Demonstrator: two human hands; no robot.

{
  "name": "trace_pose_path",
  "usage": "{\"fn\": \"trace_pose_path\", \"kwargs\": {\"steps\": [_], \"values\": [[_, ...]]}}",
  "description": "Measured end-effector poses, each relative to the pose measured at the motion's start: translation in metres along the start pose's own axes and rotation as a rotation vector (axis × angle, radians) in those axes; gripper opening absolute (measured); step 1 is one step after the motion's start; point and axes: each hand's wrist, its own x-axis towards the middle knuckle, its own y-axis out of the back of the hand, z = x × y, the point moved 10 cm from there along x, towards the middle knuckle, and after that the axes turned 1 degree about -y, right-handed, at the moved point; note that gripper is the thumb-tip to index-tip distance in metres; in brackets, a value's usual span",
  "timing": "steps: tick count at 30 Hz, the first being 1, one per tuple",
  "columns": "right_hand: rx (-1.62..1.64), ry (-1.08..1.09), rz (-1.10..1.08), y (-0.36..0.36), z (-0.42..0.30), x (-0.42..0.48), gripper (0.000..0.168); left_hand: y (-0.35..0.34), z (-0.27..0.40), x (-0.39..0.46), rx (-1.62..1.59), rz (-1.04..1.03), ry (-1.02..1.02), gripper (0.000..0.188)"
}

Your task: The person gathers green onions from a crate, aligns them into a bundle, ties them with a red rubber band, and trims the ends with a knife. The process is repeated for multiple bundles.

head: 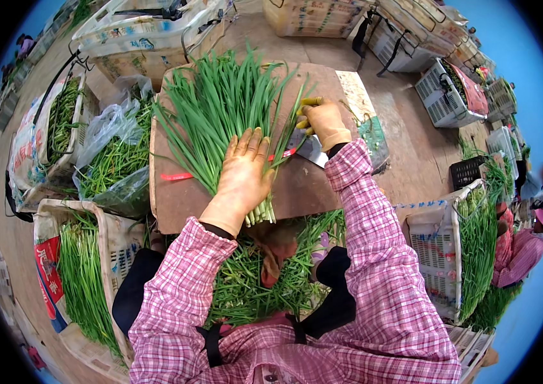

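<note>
Under my left hand [245, 175], a thick bunch of garlic chives [223, 105] lies on a brown board [300, 197]. The palm and extended fingers press on the stalks, and the pale cut ends [261, 213] stick out near the board's front edge. My right hand [322, 120] is curled at a few loose chive leaves [292, 120] right of the bunch. Both hands wear tan gloves with stained fingers. A flat metal blade [314, 152] rests partly beneath my right hand. A red strip [175, 176] runs under the bunch, and its other end shows on the right.
Chive trimmings [252, 293] cover the ground below the board. Left are a plastic bag of greens [113, 165] and a crate of chives [79, 269]. Another chive crate [432, 254] stands right. Large crates [142, 48] stand beyond the board. A person [521, 249] sits far right.
</note>
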Motion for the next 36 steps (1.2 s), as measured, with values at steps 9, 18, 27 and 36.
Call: {"fn": "trace_pose_path", "kwargs": {"steps": [9,18,27,36], "values": [[-0.004,-0.064,0.032,0.006,0.010,0.009,0.026,0.006,0.003,-0.001,-0.047,0.073,-0.051,0.055],[-0.091,0.121,0.023,0.018,-0.021,-0.028,0.021,0.013,0.001,-0.006,-0.134,0.118,-0.064,0.026],[-0.332,-0.183,-0.291,-0.051,0.050,-0.124,0.019,0.010,0.001,0.000,-0.159,0.099,-0.031,0.032],[-0.198,-0.180,-0.231,-0.042,0.051,-0.140,0.027,0.010,0.000,0.000,-0.164,0.081,-0.050,0.020]]}}
